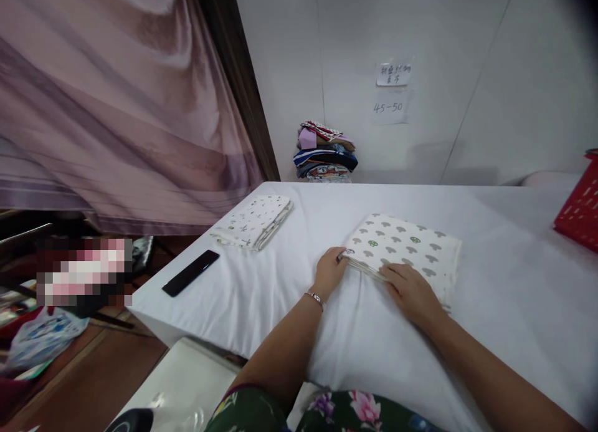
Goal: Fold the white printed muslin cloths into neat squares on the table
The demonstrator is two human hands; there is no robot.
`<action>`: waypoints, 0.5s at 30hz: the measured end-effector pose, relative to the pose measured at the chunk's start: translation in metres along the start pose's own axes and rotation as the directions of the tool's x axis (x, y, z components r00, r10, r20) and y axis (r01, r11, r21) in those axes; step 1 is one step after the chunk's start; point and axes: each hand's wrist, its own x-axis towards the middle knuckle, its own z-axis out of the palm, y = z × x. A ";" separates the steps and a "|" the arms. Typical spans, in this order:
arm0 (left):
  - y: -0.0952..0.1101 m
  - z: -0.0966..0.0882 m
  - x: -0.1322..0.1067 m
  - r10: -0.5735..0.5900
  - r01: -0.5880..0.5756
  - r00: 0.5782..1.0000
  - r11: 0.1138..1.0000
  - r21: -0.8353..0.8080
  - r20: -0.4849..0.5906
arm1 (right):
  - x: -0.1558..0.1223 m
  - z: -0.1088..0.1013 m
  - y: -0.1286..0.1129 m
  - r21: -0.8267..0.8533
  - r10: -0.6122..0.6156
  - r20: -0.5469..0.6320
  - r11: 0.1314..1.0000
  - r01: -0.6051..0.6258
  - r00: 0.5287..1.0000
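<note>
Cloth (406,245), folded white fabric w/ grey clover print, lies just beyond both hands on white-covered table (514,307), long axis running L-R across them. Left hand (329,271) curls closed, pinching its near-left corner. Right hand (411,292) lies flat on near edge, fingers spread, gripping nothing. Both 2 hands touch it.

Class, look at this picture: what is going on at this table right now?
A person has both hands on a folded patterned cloth on a white-covered table. The left hand grips its near corner; the right hand lies flat on its near edge. A second folded cloth and a black device lie further left; a red basket sits at the right.
</note>
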 end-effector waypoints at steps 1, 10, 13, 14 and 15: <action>-0.001 -0.001 0.000 -0.001 0.002 1.000 1.000 -0.010 0.007 | 0.000 0.000 0.000 0.003 -0.005 -0.001 1.000 0.005 1.000; -0.006 -0.008 0.000 0.104 -0.113 0.987 0.991 0.069 0.121 | 0.004 -0.001 -0.004 0.045 0.026 0.013 0.999 -0.027 1.000; -0.008 -0.007 0.001 0.084 -0.094 0.990 0.991 0.091 0.113 | 0.005 -0.005 -0.007 0.078 0.043 0.044 0.996 -0.046 0.998; -0.008 -0.006 0.002 0.073 -0.083 0.991 0.993 0.088 0.112 | 0.006 -0.009 -0.008 0.099 0.047 0.062 0.994 -0.053 0.997; -0.009 -0.006 0.003 0.059 -0.068 0.992 0.995 0.078 0.113 | 0.006 -0.014 -0.009 0.126 0.052 0.082 0.990 -0.062 0.995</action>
